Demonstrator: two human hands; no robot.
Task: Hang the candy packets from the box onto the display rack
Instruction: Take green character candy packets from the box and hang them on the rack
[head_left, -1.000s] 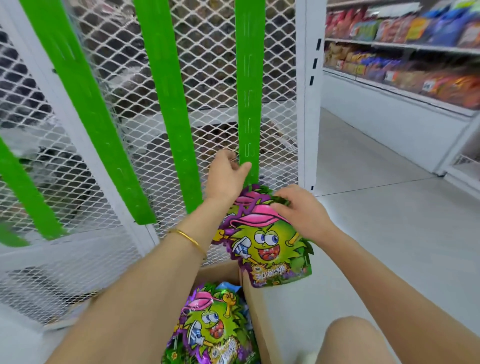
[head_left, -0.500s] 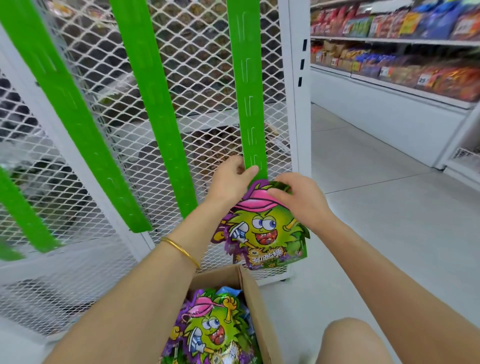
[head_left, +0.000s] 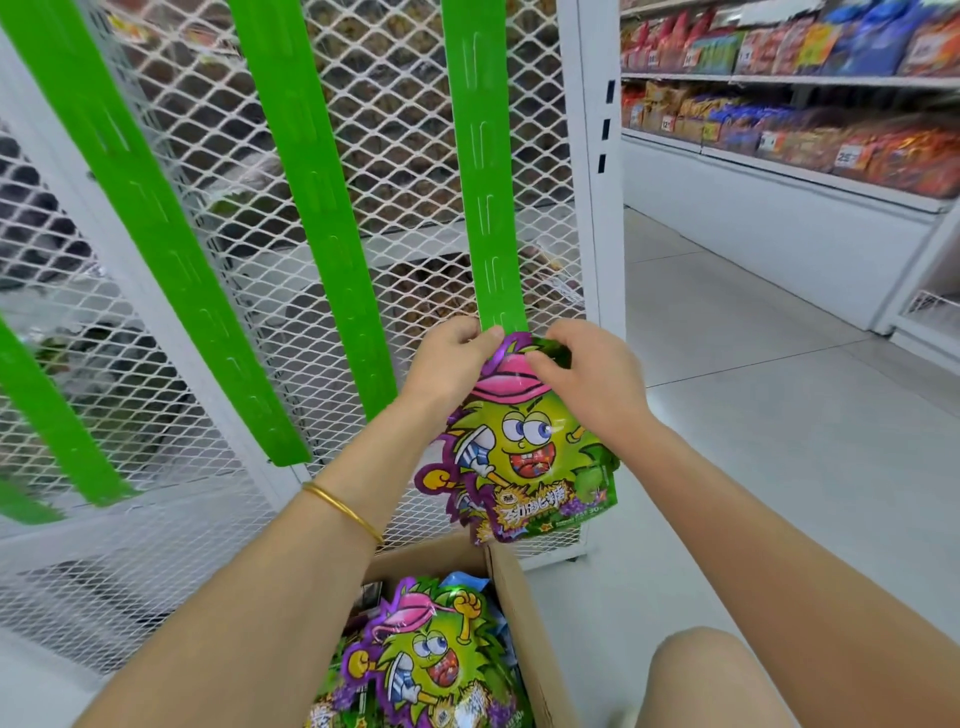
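We log the display rack (head_left: 597, 234) first: white posts and white diamond mesh, filling the left and centre of the view. To the right, pale floor tiles (head_left: 779, 415) run back to stocked store shelves (head_left: 779, 150), their goods blurred.

Three long green hanging strips lie against the mesh, each with rows of small slits. The left strip (head_left: 156, 234) and middle strip (head_left: 322, 208) slant; the right strip (head_left: 485, 182) hangs nearly straight and bears no packets along the length we see.

Bottom centre, an open cardboard box (head_left: 524, 613) sits on the floor just beside the rack's foot. Inside it, more candy packets (head_left: 431, 660) lie stacked face up.

The candy packet (head_left: 524, 457) in play, green and purple with a cartoon face in a pink cap, is held upright above the box, its top edge touching the right strip's lower end.

Left hand (head_left: 452, 364): fingers curled, thumb tip against the strip's bottom edge, pinching the packet's top left corner. Right hand (head_left: 587, 379): fingers bent over the top right corner, thumb laid on the pink cap, pinching there. We cannot tell whether the packet's hole has caught a slit.

A thin gold bangle (head_left: 343, 509) circles the left wrist
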